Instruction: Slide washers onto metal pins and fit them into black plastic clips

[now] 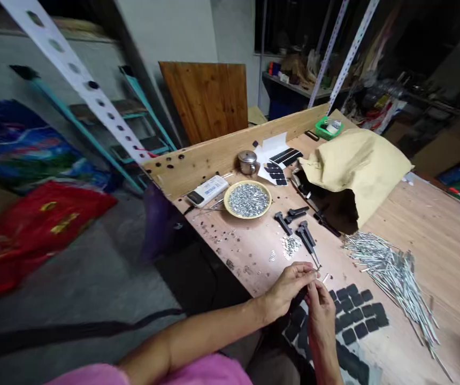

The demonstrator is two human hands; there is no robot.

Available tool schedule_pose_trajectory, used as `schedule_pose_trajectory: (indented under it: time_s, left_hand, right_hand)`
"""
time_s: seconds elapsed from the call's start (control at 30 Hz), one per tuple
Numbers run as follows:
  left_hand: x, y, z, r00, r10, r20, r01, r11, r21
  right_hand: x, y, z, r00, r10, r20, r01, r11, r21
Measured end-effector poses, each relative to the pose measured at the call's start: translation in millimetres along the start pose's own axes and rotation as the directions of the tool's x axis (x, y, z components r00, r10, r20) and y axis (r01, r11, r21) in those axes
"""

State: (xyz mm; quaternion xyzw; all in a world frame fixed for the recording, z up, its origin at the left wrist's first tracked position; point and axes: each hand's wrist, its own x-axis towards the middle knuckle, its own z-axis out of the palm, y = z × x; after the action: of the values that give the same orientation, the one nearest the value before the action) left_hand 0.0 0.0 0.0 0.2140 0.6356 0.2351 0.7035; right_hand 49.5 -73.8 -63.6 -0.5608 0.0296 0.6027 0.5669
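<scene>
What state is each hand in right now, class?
Left hand: closed in a pinch; anything held is too small to tell.
Right hand: pinched closed too; what it holds cannot be told.

Hands [286,291] close together near black squares [357,314]

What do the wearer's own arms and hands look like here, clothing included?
Both the left hand and the right hand are without gloves, and no watch or bracelet shows on either wrist. The left forearm is uncovered; of the right forearm, only the uncovered part near the wrist is in frame. A pink garment shows at the bottom edge; no markings are visible on it.
</scene>
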Motion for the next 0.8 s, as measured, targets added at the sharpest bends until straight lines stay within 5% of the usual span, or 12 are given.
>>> schedule_pose_trajectory:
  time_s: [0.1,0.2,0.27,0.33,0.37,0.43,0.5,0.6,0.7,0.8]
  left_hand:
    - [-1,-13,2.4,0.993,-0.062,0.103,0.052,0.994,0.095]
    - [-1,-18,-1.3,0.986,-0.046,0.160,0.019,0.985,0.170]
    - [0,-17,-5.6,0.990,-0.030,0.135,0.001,0.979,0.205]
    - [0,-16,-8.8,0.995,-0.053,0.079,0.032,0.971,0.238]
    - [0,-15,-9.5,0.996,-0.064,0.061,0.047,0.967,0.250]
    - [-1,-14,-9.5,0.997,-0.071,0.039,0.059,0.962,0.266]
    - [-2,-13,-8.5,0.997,-0.068,0.034,0.056,0.958,0.280]
    - [-2,-10,-7.9,0.998,-0.051,0.030,0.039,0.952,0.304]
    - [-1,-8,-8.0,0.999,-0.026,0.030,0.014,0.944,0.330]
    - [-1,-9,-7.7,0.999,-0.020,0.031,0.008,0.940,0.342]
  right_hand:
    - [-10,-4,-11,0.999,0.016,0.041,-0.015,0.999,-0.046]
    - [-5,-9,-48,0.968,-0.250,-0.008,0.222,0.873,-0.434]
    - [6,-11,-85,0.816,-0.578,0.019,0.389,0.524,-0.758]
    - [21,-13,-122,0.644,-0.749,0.152,0.363,0.124,-0.924]
    - [29,-13,-138,0.598,-0.768,0.229,0.315,-0.038,-0.948]
    - [40,-12,-162,0.578,-0.732,0.361,0.224,-0.282,-0.933]
    - [43,-9,-173,0.591,-0.665,0.457,0.192,-0.435,-0.880]
    - [35,0,-171,0.526,-0.517,0.676,0.384,-0.565,-0.730]
    - [28,5,-165,0.422,-0.348,0.837,0.610,-0.574,-0.547]
    - [32,2,-169,0.507,-0.572,0.645,0.403,-0.504,-0.764]
